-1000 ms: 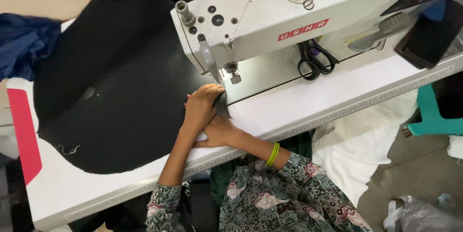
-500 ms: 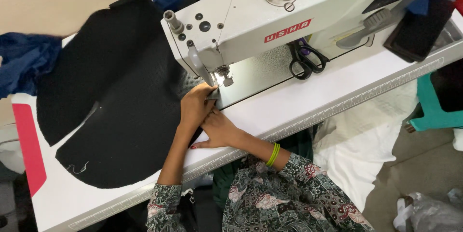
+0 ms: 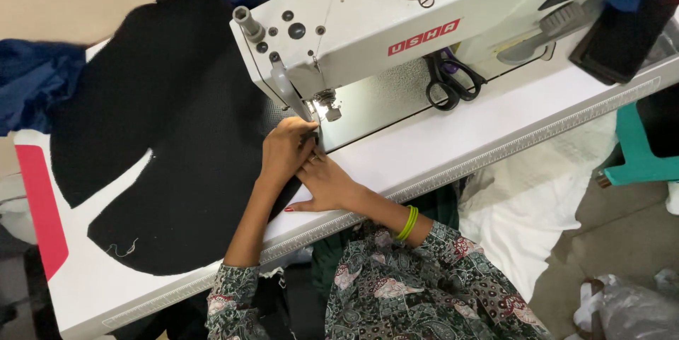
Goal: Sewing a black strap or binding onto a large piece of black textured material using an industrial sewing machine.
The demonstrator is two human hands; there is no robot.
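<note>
A large piece of black fabric (image 3: 163, 142) lies spread on the white table (image 3: 438, 149), reaching under the white sewing machine (image 3: 396, 22). My left hand (image 3: 283, 153) pinches the fabric's edge right by the needle and presser foot (image 3: 327, 108). My right hand (image 3: 327, 186) lies flat on the fabric just below the left hand, fingers pointing left, with a green bangle (image 3: 407, 223) on its wrist.
Black scissors (image 3: 453, 82) rest on the machine bed under the arm. Blue cloth (image 3: 32, 89) is heaped at the far left, a red strip (image 3: 39, 206) marks the table's left end. White cloth (image 3: 530, 198) hangs below the table; a teal stool (image 3: 640, 153) stands right.
The view has shifted a little. Both hands stay at the needle, and the black fabric has shifted slightly on the table.
</note>
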